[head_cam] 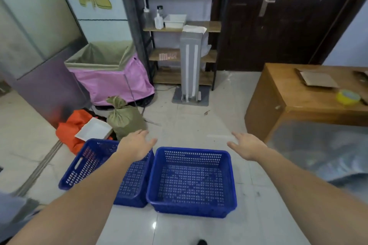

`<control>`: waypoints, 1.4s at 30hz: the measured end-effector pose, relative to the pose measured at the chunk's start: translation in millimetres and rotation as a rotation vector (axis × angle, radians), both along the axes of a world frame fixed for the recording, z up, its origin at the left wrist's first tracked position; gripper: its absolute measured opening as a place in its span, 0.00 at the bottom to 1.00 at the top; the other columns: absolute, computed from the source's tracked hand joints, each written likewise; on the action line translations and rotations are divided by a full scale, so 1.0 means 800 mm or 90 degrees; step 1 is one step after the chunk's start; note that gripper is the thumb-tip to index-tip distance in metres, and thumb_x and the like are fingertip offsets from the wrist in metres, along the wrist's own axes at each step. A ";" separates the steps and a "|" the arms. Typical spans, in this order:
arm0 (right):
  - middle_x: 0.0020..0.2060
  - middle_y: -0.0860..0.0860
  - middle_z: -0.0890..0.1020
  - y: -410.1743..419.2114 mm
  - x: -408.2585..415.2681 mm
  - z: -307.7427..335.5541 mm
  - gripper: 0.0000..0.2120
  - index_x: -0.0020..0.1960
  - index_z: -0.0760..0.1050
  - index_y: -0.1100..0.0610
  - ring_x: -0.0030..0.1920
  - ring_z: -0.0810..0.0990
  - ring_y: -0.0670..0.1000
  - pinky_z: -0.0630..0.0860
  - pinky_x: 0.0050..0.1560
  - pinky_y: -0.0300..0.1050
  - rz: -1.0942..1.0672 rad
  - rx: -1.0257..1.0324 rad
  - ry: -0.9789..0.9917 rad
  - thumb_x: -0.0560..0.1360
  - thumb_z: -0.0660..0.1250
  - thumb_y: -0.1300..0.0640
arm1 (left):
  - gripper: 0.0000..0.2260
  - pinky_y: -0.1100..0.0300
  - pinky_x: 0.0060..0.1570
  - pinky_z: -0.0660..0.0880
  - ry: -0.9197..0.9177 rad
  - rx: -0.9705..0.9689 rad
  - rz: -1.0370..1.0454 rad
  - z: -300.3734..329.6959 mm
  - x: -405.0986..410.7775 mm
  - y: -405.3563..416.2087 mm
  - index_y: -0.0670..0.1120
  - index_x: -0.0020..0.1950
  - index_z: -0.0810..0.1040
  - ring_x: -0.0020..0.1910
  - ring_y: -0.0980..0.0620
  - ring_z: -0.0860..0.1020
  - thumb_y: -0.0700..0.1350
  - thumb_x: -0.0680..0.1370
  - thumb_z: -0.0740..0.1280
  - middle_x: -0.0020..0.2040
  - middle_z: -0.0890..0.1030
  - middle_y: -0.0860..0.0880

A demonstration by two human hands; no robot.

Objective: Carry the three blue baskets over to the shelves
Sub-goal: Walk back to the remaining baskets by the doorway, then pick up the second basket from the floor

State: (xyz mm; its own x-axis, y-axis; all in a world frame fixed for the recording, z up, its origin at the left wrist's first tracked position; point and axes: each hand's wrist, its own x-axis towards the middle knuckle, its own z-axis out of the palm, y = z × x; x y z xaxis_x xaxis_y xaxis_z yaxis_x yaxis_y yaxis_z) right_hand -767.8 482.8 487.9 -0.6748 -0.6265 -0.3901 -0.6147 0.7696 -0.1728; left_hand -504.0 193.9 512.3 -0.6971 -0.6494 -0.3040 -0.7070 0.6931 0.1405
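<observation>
On the tiled floor, the left blue basket (95,167) lies tilted against the right blue basket (192,181), the left hand (137,145) is spread wide and empty above them, and the right hand (248,145) is also open, while the shelves (183,26) stand well apart behind.

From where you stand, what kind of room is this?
Probably a storage or utility room in a home or small workshop: open wooden shelves holding bottles and a tray, a tied sack and a pink fabric bin on the tiled floor, and a wooden desk.
</observation>
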 end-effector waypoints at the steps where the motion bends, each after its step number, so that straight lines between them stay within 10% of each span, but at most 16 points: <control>1: 0.78 0.56 0.66 -0.004 -0.013 -0.016 0.34 0.82 0.56 0.52 0.75 0.67 0.60 0.66 0.73 0.57 -0.009 0.012 -0.007 0.82 0.52 0.36 | 0.33 0.48 0.74 0.64 -0.015 0.008 -0.003 -0.016 -0.014 -0.012 0.49 0.83 0.60 0.79 0.43 0.63 0.66 0.82 0.52 0.83 0.62 0.47; 10: 0.79 0.56 0.65 -0.043 -0.120 -0.216 0.34 0.82 0.56 0.54 0.76 0.66 0.59 0.64 0.74 0.54 -0.078 0.082 -0.110 0.82 0.52 0.36 | 0.30 0.44 0.68 0.68 -0.086 0.101 0.037 -0.203 -0.107 -0.100 0.48 0.78 0.67 0.74 0.41 0.69 0.65 0.82 0.54 0.78 0.69 0.46; 24: 0.75 0.57 0.71 -0.028 -0.180 -0.637 0.33 0.82 0.57 0.51 0.70 0.72 0.61 0.70 0.68 0.57 -0.247 0.169 -0.240 0.81 0.58 0.40 | 0.39 0.37 0.69 0.69 -0.275 0.181 0.076 -0.666 -0.141 -0.194 0.49 0.84 0.53 0.75 0.37 0.68 0.70 0.80 0.54 0.83 0.60 0.45; 30: 0.71 0.64 0.71 -0.012 -0.182 -0.769 0.37 0.82 0.49 0.59 0.59 0.76 0.64 0.74 0.59 0.58 -0.393 0.129 -0.188 0.81 0.63 0.49 | 0.39 0.36 0.68 0.70 -0.194 0.225 0.294 -0.811 -0.124 -0.210 0.43 0.84 0.44 0.74 0.32 0.67 0.63 0.83 0.56 0.82 0.58 0.39; 33: 0.61 0.64 0.75 -0.020 -0.186 -0.810 0.28 0.76 0.58 0.61 0.50 0.74 0.61 0.74 0.49 0.54 -0.505 0.088 -0.207 0.82 0.63 0.52 | 0.37 0.37 0.58 0.74 -0.187 0.239 0.395 -0.859 -0.119 -0.227 0.40 0.84 0.43 0.66 0.30 0.73 0.61 0.85 0.53 0.75 0.68 0.33; 36: 0.56 0.60 0.78 -0.013 -0.200 -0.856 0.19 0.63 0.65 0.55 0.49 0.81 0.63 0.81 0.51 0.61 -0.627 -0.009 -0.229 0.76 0.64 0.49 | 0.31 0.41 0.42 0.76 -0.097 0.334 0.504 -0.905 -0.108 -0.249 0.41 0.83 0.50 0.41 0.38 0.76 0.56 0.86 0.55 0.46 0.76 0.41; 42: 0.47 0.60 0.77 -0.030 -0.192 -0.800 0.08 0.59 0.71 0.62 0.38 0.75 0.58 0.76 0.41 0.52 -0.698 -0.076 -0.278 0.81 0.62 0.60 | 0.27 0.44 0.53 0.78 -0.031 0.351 0.514 -0.843 -0.109 -0.245 0.31 0.66 0.75 0.35 0.46 0.75 0.55 0.85 0.58 0.40 0.78 0.43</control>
State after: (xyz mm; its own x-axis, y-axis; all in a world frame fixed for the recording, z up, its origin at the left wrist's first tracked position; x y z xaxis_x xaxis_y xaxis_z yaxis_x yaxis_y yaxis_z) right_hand -921.1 458.8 -151.9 -0.6975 0.1555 -0.6995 0.4922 0.8134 -0.3100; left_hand -590.8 -2.1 -162.2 -0.0843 -0.6837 -0.7248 -0.9537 -0.1554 0.2575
